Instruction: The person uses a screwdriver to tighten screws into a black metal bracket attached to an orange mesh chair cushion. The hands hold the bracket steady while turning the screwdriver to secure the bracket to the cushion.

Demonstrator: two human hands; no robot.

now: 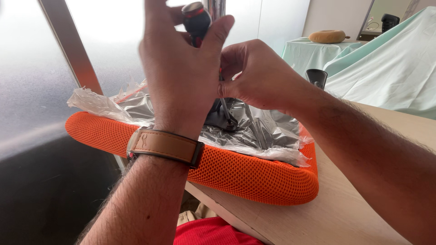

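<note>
gripping the screwdriver [196, 20] handle at twelve o'clock, the left hand [181, 68] is clamped round it; the right hand [259, 75] pinches its shaft above the bracket [225, 119] on the orange seat [236, 170]. best kept upright, pressing straight down. plastic wrap [268, 136] crowds the screw; a black cup [316, 77] stands at two o'clock.

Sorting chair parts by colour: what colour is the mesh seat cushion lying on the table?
Bright orange mesh on the seat cushion, clearest in the head view.
</note>
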